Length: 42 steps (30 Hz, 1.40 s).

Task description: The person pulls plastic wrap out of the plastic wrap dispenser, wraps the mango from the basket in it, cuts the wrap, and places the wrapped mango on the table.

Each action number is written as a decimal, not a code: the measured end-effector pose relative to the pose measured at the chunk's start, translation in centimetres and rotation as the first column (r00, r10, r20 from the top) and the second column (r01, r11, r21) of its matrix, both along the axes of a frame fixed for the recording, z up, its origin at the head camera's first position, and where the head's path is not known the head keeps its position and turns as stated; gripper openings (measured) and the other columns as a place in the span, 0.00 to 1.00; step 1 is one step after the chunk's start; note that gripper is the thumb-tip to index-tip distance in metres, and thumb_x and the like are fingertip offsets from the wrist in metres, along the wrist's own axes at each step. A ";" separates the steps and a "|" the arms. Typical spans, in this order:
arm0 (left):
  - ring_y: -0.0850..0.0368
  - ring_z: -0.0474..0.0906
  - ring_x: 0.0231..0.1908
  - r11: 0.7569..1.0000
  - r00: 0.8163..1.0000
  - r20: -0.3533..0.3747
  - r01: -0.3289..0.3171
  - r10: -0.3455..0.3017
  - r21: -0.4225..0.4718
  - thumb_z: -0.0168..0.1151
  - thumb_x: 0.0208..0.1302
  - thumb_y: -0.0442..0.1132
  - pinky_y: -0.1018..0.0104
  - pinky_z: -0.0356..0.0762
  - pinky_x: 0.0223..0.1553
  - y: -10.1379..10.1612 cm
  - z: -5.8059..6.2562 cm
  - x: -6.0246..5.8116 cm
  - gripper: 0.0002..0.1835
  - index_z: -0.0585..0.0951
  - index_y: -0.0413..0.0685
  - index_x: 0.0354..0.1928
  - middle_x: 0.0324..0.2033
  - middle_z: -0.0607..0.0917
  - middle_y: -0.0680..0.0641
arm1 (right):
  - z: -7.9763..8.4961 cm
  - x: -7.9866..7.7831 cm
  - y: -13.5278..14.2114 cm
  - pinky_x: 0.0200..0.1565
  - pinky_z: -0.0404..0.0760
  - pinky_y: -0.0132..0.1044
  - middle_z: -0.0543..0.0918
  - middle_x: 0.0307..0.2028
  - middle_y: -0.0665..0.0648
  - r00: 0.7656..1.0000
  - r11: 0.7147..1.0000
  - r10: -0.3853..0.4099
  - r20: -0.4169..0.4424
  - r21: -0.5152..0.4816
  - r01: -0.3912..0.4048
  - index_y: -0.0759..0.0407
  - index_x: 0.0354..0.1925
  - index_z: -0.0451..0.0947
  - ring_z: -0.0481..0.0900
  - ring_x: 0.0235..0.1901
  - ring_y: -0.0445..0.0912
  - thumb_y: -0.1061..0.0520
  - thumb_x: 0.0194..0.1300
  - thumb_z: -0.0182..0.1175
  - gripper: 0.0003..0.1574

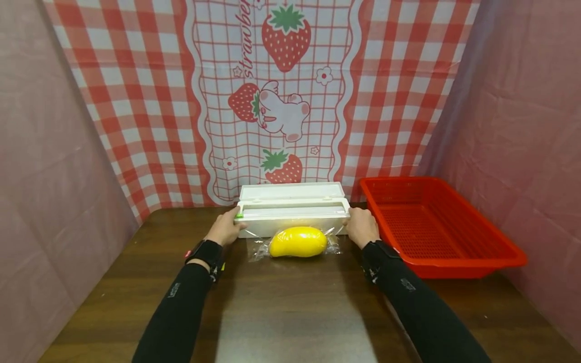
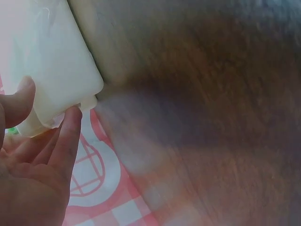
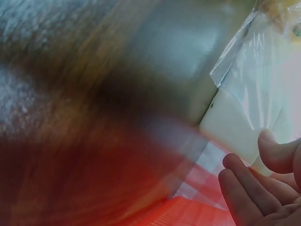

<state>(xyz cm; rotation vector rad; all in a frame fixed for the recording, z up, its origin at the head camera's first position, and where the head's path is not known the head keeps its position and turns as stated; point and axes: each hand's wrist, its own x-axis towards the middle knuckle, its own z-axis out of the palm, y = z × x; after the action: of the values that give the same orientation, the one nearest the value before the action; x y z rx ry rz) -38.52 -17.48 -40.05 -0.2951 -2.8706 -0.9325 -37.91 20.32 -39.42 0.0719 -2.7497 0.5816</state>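
Note:
A long white cling film dispenser (image 1: pixel 260 227) stands at the back of the table with its lid (image 1: pixel 292 190) raised. In front of it lies a smooth yellow mango (image 1: pixel 298 242), with clear film (image 3: pixel 254 89) around it and stretching up to the dispenser's front. My left hand (image 1: pixel 224 227) grips the dispenser's left end, thumb (image 2: pixel 21 101) on the front side and fingers around the end. At the right end my right hand (image 1: pixel 361 227) holds it likewise, its thumb (image 3: pixel 277 153) over the film at the front. A small green piece (image 1: pixel 239 215) shows beside the left fingers.
To the right, a red plastic basket (image 1: pixel 467 263) stands close to my right hand and forearm. A red-and-white checked strawberry cloth (image 1: pixel 154 126) hangs right behind the dispenser. Pink curtains (image 1: pixel 522 126) flank the brown wooden table (image 1: pixel 290 312).

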 end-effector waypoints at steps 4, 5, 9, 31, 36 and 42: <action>0.39 0.65 0.62 1.000 1.000 -0.008 0.004 -0.004 0.001 0.61 0.65 0.40 0.48 0.61 0.63 0.0 0.2 0.0 0.36 0.59 0.37 0.70 0.62 0.70 0.32 | 0.2 -0.2 -0.1 0.28 0.75 0.46 0.82 0.33 0.65 1.000 1.000 0.007 0.016 -0.014 -0.007 0.66 0.41 0.80 0.75 0.25 0.55 0.59 0.59 0.63 0.12; 0.39 0.65 0.63 1.000 1.000 -0.004 0.001 -0.001 0.001 0.61 0.65 0.40 0.48 0.61 0.63 -0.1 0.2 0.0 0.36 0.59 0.38 0.70 0.62 0.70 0.32 | 0.3 -0.2 -0.1 0.28 0.75 0.46 0.82 0.33 0.65 1.000 1.000 0.013 0.020 -0.018 -0.012 0.66 0.40 0.80 0.75 0.24 0.55 0.60 0.59 0.63 0.12; 0.40 0.64 0.63 1.000 1.000 0.008 0.002 -0.002 0.003 0.61 0.65 0.40 0.48 0.61 0.63 0.0 0.1 0.0 0.36 0.59 0.38 0.71 0.63 0.69 0.32 | 0.8 -0.3 0.0 0.28 0.75 0.46 0.82 0.33 0.65 0.998 0.999 0.030 0.056 -0.031 -0.028 0.67 0.40 0.79 0.76 0.25 0.55 0.58 0.58 0.63 0.13; 0.41 0.64 0.63 0.999 1.000 0.019 -0.023 0.023 0.028 0.61 0.65 0.40 0.49 0.61 0.63 -0.1 -0.1 0.0 0.36 0.59 0.40 0.71 0.63 0.69 0.33 | 7.0 0.3 -4.6 0.25 0.75 0.48 0.80 0.32 0.63 0.985 0.975 0.090 0.151 0.187 -0.117 0.63 0.33 0.76 0.77 0.27 0.56 0.64 0.56 0.56 0.04; 0.41 0.65 0.63 0.999 1.000 0.004 -0.026 0.026 0.033 0.62 0.64 0.40 0.49 0.62 0.62 -0.1 -0.2 -0.2 0.36 0.60 0.41 0.71 0.62 0.70 0.33 | 6.5 0.0 -7.0 0.26 0.75 0.48 0.80 0.31 0.59 0.985 0.964 0.168 0.050 0.201 -0.174 0.60 0.30 0.77 0.78 0.29 0.53 0.63 0.57 0.56 0.02; 0.41 0.66 0.62 0.999 1.000 0.003 -0.022 0.022 0.027 0.63 0.63 0.40 0.49 0.62 0.62 0.1 -0.1 -0.2 0.36 0.60 0.41 0.71 0.62 0.71 0.33 | 5.8 0.0 -10.2 0.35 0.79 0.48 0.81 0.34 0.57 0.959 0.932 0.283 -0.008 0.239 -0.273 0.58 0.37 0.81 0.79 0.36 0.52 0.59 0.63 0.58 0.06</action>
<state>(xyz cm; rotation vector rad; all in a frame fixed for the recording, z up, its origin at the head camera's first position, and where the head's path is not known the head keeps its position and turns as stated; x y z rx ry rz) -38.69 -17.41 -40.12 -0.2598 -2.8547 -0.9683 -37.90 10.16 -33.57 0.5313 -2.7729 0.3131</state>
